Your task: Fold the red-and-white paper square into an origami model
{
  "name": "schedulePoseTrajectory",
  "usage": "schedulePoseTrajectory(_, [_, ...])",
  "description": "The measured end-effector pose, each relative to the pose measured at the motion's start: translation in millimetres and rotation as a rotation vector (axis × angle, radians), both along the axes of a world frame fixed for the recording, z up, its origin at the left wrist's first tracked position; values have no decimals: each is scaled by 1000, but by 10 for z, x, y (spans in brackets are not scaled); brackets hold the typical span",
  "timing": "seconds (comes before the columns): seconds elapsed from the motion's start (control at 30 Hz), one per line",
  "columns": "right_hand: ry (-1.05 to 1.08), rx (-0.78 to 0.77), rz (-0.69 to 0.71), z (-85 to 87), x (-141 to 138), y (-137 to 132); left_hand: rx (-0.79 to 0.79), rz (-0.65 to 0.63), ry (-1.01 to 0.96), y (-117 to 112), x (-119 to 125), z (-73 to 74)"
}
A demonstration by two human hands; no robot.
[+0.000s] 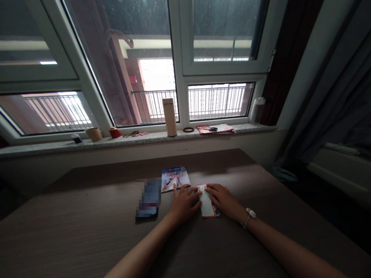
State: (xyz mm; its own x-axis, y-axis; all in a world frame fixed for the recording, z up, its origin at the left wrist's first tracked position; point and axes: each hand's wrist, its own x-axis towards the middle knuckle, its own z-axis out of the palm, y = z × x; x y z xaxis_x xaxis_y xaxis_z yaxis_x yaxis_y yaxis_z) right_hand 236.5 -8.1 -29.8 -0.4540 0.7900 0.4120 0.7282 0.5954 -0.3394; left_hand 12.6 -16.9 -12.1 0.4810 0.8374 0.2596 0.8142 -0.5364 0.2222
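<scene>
A narrow folded leaflet (206, 208), mostly white with red edges and a coloured strip at its lower right, lies on the table between my hands. My left hand (184, 202) rests on the table at its left side, fingers spread, some fingertips at the paper's left edge. From the right, my right hand (227, 200) lays its outstretched fingers over the leaflet's upper right part. Just beyond the left fingertips is a blue and pink printed booklet (175, 178). Left of that hand lies a dark phone (148, 202), its screen blurred out.
On the windowsill (136, 143) stand a beige flask (169, 117), a tan cup (94, 134), a red spool-like item (114, 133) and a clear bottle (257, 111). Scissors (213, 129) lie on red and white papers (226, 128), near a bracelet (188, 130). The brown table (72, 216) extends around my hands.
</scene>
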Motion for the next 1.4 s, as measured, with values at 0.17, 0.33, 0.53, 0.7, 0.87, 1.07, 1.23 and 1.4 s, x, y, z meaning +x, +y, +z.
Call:
schedulePoseTrajectory(0.17, [-4, 8, 11, -16, 13, 10, 21, 1, -5, 9, -4, -22])
schedulePoseTrajectory(0.33, [1, 12, 9, -10, 12, 2, 1, 3, -8, 14, -7, -19])
schedulePoseTrajectory(0.53, [0, 19, 7, 13, 4, -15, -3, 7, -8, 4, -8, 3])
schedulePoseTrajectory(0.7, [-20, 14, 7, -3, 7, -7, -9, 12, -6, 1, -4, 15])
schedulePoseTrajectory(0.87, [-25, 20, 10, -25, 15, 7, -23, 10, -13, 5, -6, 13])
schedulePoseTrajectory(1.07, [-22, 37, -5, -31, 17, -2, -24, 14, -11, -10, -6, 37])
schedulePoseTrajectory(1.23, [-50, 30, -14, -13, 9, -20, -13, 14, -15, -11, -2, 36])
schedulePoseTrajectory(1.4, [-47, 35, -15, 4, 4, -25, -2, 15, -12, -6, -9, 23])
